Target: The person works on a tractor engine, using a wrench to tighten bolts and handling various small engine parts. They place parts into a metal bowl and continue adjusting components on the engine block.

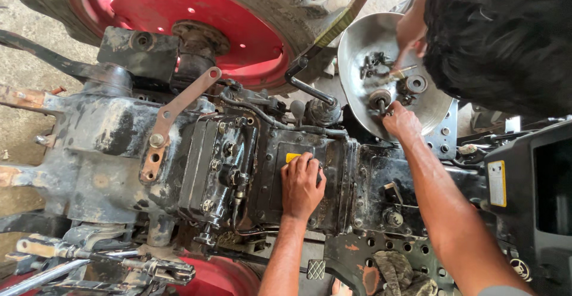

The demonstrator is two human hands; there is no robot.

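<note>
The left hand (301, 184) is lying flat, holding nothing, on the greasy black housing (310, 171), while the right hand (400, 122) is reaching farther up to pinch a small part (379, 99) in the metal bowl (357, 52).

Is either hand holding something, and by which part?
Left hand lies flat on the black cover plate, gripping nothing. Right hand fingers touch small parts in the metal bowl; hold unclear.

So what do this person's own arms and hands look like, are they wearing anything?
Both arms are bare to the edge of the picture: no gloves, watch or rings show. The left hand and right hand look smudged with dark grease. A bit of grey cloth, perhaps a sleeve, shows at the bottom edge by the right arm.
</note>
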